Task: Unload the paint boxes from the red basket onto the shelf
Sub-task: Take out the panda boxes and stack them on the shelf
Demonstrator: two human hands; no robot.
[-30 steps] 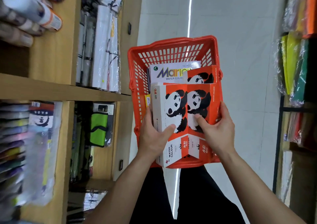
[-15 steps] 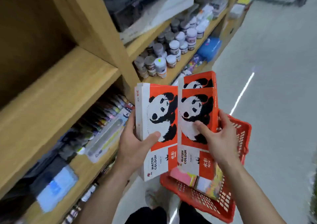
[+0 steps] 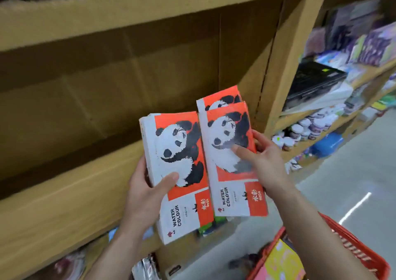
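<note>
Presently held, two lots of paint boxes, both clear of the shelf [image 3: 70, 213] and in the air just in front of its bare board. Left hand [image 3: 147, 189] is closed around the left stack [image 3: 180, 172], thumb across the face, fingers behind; the stack's layered side edge suggests several boxes. Right hand [image 3: 263, 162] is gripping the right stack [image 3: 231, 157], thumb on the panda, with a further box showing above and behind the front one. Risk, as judged: each stack is pinched by one hand only, so an inner or rear box could slide out and drop to the floor or into the red basket [image 3: 353, 249] below the right forearm; the right stack's offset rear box looks likeliest to slip. A second risk is catching a corner on the shelf's front lip while setting down. Appearance: flat card cartons, orange-red and white, panda print, lettered "WATER COLOUR", edges slightly blurred.
</note>
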